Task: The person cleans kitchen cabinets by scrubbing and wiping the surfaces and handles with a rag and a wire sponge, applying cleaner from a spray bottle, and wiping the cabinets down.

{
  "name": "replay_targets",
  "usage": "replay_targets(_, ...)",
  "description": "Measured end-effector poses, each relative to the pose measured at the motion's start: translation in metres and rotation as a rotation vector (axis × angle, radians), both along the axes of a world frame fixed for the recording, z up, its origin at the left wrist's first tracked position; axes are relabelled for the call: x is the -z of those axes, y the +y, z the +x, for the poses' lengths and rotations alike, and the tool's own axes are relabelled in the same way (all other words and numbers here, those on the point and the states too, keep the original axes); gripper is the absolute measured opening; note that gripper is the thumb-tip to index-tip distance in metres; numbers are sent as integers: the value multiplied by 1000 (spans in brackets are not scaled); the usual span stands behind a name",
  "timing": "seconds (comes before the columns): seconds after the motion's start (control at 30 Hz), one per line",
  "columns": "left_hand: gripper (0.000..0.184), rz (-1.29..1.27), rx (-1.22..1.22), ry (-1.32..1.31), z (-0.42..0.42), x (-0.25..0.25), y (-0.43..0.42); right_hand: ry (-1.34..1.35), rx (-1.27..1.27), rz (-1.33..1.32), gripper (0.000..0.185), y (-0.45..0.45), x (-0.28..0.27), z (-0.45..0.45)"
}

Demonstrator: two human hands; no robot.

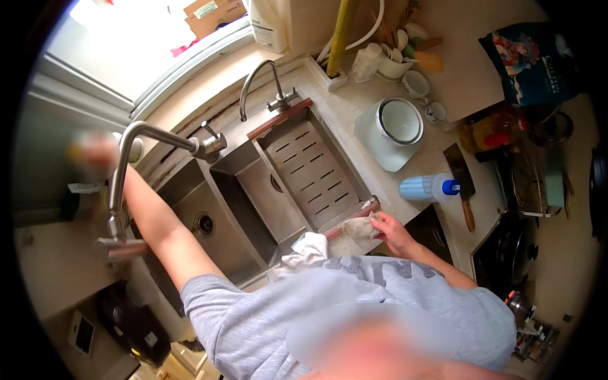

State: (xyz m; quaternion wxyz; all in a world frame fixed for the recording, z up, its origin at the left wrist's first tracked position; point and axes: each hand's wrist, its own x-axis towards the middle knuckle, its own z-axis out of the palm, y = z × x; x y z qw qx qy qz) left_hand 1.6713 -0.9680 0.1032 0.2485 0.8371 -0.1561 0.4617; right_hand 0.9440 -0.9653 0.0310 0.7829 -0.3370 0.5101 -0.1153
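Observation:
My right hand (394, 234) is closed on a greyish-white cloth (360, 232) at the front right corner of the sink. The cloth hangs by the sink's front edge. My left arm stretches across the left basin (193, 218), behind the tall faucet (155, 130). Beyond that faucet, my left hand (95, 155) is smeared, so its fingers cannot be made out. Something yellowish shows at its far side, too blurred to name. Another white cloth (308, 248) lies on the front rim near the middle basin. A slotted metal tray (310, 166) covers the right basin.
A smaller curved faucet (276, 82) stands behind the sink. On the right counter are stacked bowls (400, 120), a blue-capped bottle (425, 188) and a cleaver (460, 174) with a wooden handle. Cups and utensils (396, 60) crowd the back. A stove (506, 247) sits at the right.

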Motion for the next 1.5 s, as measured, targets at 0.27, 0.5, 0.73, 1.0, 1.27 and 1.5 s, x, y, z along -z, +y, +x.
replay_targets(0.27, 39, -172, 141, -56, -108, 32, 58, -144, -42, -26, 18, 0, -24, -10)
replay_targets(0.5, 45, -230, 250, 179, -212, 39, 106, -237, -80, 4, 17, 9, -21, -33)
replay_targets(0.73, 44, -411, 561, 527, -307, 56, 135, -347, -52, 55, 13, 11, -27, -41)
replay_targets(1.0, 24, -469, 1033, 767, -482, -47, 135, -427, -245, -342, 27, 11, -59, -29)
replay_targets(1.27, 34, -430, 1347, 991, -619, -51, 102, -44, -466, -1252, 80, 26, -91, -34)
replay_targets(1.5, 42, -132, 1561, 972, -704, -41, 87, 117, -334, -1337, 46, 26, -74, -93)
